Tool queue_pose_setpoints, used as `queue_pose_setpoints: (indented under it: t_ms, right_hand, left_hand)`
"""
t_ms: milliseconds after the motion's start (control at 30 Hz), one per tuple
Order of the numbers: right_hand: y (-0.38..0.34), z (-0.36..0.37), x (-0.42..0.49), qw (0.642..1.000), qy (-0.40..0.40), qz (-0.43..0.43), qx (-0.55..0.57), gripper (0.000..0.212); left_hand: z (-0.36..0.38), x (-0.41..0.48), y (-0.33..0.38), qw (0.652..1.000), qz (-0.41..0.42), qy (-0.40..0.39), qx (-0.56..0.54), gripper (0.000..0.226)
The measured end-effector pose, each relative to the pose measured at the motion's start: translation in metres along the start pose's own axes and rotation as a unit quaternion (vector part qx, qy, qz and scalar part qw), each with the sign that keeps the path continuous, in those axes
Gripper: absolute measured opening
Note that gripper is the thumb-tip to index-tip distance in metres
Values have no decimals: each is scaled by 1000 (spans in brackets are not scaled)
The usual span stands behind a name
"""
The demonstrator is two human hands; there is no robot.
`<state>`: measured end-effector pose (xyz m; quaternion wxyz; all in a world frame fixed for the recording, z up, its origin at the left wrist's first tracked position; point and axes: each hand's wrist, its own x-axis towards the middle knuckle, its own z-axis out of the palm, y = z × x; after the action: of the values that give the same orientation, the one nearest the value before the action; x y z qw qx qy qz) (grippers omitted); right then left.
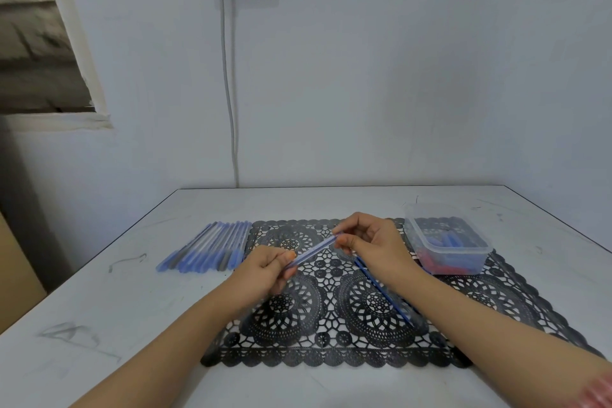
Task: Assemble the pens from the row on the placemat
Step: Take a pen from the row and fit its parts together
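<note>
A clear pen barrel (314,250) with blue inside is held above the black lace placemat (331,341). My left hand (265,270) pinches its lower left end. My right hand (371,242) pinches its upper right end with fingertips. Under my right wrist, thin blue refills (385,293) lie on the placemat, partly hidden by the forearm. Several capped blue pens (212,247) lie in a row on the table, just left of the placemat.
A clear plastic box (447,238) with blue and red small parts stands on the placemat's far right corner. The white table (99,325) meets a white wall behind. A grey cable (230,93) hangs from a wall socket.
</note>
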<state>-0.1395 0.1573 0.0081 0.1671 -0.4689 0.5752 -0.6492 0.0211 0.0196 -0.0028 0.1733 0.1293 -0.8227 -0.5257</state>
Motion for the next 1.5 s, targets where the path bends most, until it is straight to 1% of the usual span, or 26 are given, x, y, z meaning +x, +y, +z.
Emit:
queue_pose_setpoints:
  t_ms: [67, 100, 167, 200, 233, 267, 333, 433, 467, 500, 567, 600, 667, 733, 933, 1067, 1100, 1233, 1333, 1433, 1500]
  right_hand:
    - [-2, 0, 0, 1000, -6, -5, -4, 20]
    - [-2, 0, 0, 1000, -8, -8, -7, 19]
    - [-1, -1, 0, 999, -12, -21, -26, 13]
    - [0, -1, 0, 998, -15, -31, -49, 8]
    - [2, -2, 0, 996, -16, -46, -81, 11]
    - [4, -2, 0, 990, -15, -68, -119, 20]
    - [7, 0, -2, 980, -9, -112, -165, 36]
    - [5, 2, -2, 976, 5, -133, -173, 45]
    - [5, 2, -1, 978, 9, -126, -165, 43]
    - [5, 1, -1, 981, 14, -117, -153, 36]
    - [4, 0, 0, 983, 16, -113, -142, 17]
    - [3, 0, -1, 981, 12, -122, -152, 11]
    - [1, 1, -2, 974, 2, -138, -178, 11]
    - [-1, 1, -2, 971, 0, -144, -190, 17]
    - [-1, 0, -2, 971, -11, -126, -201, 22]
    - [0, 0, -2, 970, -11, -124, -207, 43]
    - [0, 0, -2, 971, -15, -121, -207, 46]
    - [1, -1, -2, 982, -40, -72, -171, 43]
    - [-3, -1, -3, 990, -49, -45, -124, 36]
    - [-2, -2, -2, 990, -42, -42, -128, 32]
    - [-1, -2, -1, 990, -33, -34, -133, 28]
  left_hand:
    - [-2, 0, -2, 995, -5, -36, -90, 43]
    - [-3, 0, -3, 993, -4, -45, -113, 40]
    - [-5, 1, -4, 991, -3, -48, -121, 38]
    - [-5, 1, -3, 992, -5, -44, -115, 39]
    - [-5, 0, -2, 994, -4, -41, -103, 41]
    - [-5, 0, -1, 996, 3, -35, -84, 43]
    - [-4, -1, 2, 999, 23, -15, -39, 40]
    - [-5, -1, 5, 999, 42, 7, 2, 39]
    - [-6, -2, 5, 999, 43, 11, 10, 40]
    - [-6, -2, 6, 999, 45, 15, 17, 41]
    - [-8, -2, 6, 998, 49, 21, 33, 41]
    - [-8, -3, 5, 997, 53, 23, 42, 41]
    - [-8, -4, 4, 996, 67, 30, 59, 41]
    - [-7, -5, 4, 993, 82, 39, 77, 41]
    - [-8, -5, 6, 993, 72, 21, 89, 42]
    - [-7, -7, 4, 981, 117, 35, 151, 42]
    - [-7, -8, 4, 977, 126, 37, 165, 42]
    - [-7, -8, 4, 970, 137, 45, 194, 41]
    - [-7, -6, 3, 966, 139, 62, 208, 40]
    - [-6, -6, 3, 963, 151, 62, 215, 37]
    - [-6, -7, 3, 966, 143, 63, 206, 35]
